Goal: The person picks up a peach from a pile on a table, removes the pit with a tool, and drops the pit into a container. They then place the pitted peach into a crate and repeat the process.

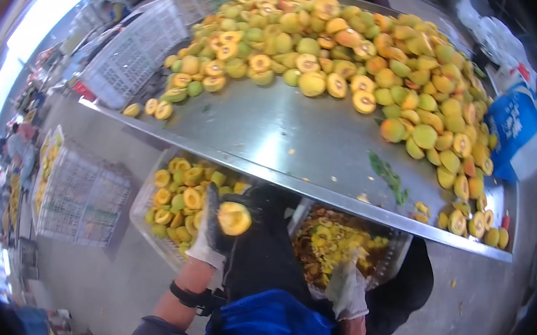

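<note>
My left hand [213, 230], in a white and dark glove, holds a yellow peach half [234, 219] with its cut side up, above my dark-clothed leg. Just beyond that hand sits a white crate [139, 210] filled with peach halves [179, 201]. My right hand [347, 288], also gloved, is over the near side of a second crate [394, 258] that contains yellow and brown fruit scraps [332, 243]. Its fingers look curled together but are blurred; whatever they hold is not distinct.
A metal table [246, 127] spans the front, with a large heap of peach halves [311, 43] along its far and right sides. Green leaves [388, 176] lie on it. A blue bag [511, 128] stands at right. More white crates [84, 193] are on the left.
</note>
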`<state>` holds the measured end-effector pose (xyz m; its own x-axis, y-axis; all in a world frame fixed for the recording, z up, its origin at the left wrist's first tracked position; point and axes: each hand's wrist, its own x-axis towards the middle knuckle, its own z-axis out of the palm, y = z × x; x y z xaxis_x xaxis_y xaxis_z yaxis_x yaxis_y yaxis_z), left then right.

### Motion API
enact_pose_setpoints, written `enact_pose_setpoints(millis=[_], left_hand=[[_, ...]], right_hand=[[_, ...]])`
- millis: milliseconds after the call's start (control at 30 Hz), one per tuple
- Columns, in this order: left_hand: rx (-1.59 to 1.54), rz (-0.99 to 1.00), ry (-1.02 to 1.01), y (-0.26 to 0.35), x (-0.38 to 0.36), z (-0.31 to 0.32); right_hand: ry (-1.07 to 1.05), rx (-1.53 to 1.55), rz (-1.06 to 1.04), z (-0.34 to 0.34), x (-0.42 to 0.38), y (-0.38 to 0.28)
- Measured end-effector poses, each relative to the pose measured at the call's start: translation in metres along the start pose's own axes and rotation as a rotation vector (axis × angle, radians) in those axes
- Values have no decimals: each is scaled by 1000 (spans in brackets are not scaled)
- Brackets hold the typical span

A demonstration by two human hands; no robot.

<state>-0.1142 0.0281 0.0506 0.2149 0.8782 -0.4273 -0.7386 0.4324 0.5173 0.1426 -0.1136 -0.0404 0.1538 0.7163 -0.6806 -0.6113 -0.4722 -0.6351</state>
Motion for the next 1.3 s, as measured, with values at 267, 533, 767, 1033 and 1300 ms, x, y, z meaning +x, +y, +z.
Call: enact_pose_setpoints(millis=[267, 533, 767, 1033, 1300], left_hand=[[488, 433, 709, 108, 2, -206], [532, 367, 512, 158, 84, -248], [709, 532, 336, 90, 11, -64], [1115, 437, -241, 2, 12, 53], [1808, 945, -90, 32, 194, 145]], right_hand=[[121, -241, -11, -8, 16, 31], [142, -469, -55, 3, 12, 29], [49, -325, 0, 6, 8, 12], [-92, -293, 162, -6, 14, -13], [116, -781, -83, -17, 13, -4]])
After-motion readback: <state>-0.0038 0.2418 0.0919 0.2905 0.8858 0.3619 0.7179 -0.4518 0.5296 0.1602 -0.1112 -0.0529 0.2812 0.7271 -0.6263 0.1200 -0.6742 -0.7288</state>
